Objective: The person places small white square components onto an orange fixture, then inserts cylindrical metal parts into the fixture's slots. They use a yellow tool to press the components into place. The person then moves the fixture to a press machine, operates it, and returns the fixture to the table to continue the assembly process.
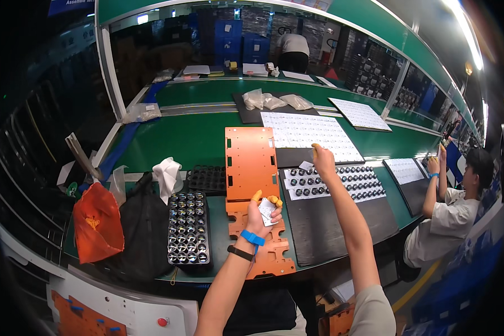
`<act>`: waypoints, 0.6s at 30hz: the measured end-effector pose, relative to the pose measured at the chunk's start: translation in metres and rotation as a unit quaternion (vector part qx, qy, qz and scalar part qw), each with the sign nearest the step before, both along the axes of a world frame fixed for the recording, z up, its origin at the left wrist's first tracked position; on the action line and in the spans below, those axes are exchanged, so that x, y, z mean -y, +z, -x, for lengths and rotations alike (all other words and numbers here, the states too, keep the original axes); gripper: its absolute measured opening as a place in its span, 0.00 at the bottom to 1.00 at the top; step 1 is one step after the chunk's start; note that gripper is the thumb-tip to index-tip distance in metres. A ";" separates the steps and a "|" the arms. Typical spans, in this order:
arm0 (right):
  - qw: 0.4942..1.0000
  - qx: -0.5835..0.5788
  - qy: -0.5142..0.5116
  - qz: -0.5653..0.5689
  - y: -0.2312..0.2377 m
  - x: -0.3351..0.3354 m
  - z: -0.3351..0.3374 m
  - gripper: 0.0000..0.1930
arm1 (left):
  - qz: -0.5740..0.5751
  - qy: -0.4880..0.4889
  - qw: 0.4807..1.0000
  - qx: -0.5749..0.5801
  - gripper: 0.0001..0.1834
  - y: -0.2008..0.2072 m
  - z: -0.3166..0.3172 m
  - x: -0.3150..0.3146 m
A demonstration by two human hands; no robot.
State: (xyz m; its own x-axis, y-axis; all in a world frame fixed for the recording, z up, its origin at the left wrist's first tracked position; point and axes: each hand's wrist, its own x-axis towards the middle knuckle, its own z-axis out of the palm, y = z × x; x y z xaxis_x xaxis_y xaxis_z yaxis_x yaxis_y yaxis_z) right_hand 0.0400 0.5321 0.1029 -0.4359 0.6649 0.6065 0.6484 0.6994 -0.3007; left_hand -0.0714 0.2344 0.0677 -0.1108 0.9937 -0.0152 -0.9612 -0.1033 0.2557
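Over the orange plate (251,162) near the tabletop's (196,140) front edge, the left hand (261,211) is raised, its fingers closed around a small white card (267,211); yellow caps cover the fingertips. Farther out, the right hand (321,158) reaches to the far edge of the black mat (330,224), fingers pinched narrow on something small that cannot be made out, just above the white sheet of dark round parts (333,183). Beyond it lies a larger white sheet (308,134), touching the orange plate's right edge. Left of the plate stands a black tray of shiny round parts (189,228), close to the front edge, with a black bag (143,229) and an orange bag (97,224) beside it. Bare green surface lies behind the tray and plate. Another person (453,213) sits at the right, well apart.
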 end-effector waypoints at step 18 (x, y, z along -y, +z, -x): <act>0.958 0.098 -0.107 0.247 -0.001 -0.018 0.018 0.21 | -0.009 -0.007 1.000 -0.001 0.27 -0.006 0.003 -0.003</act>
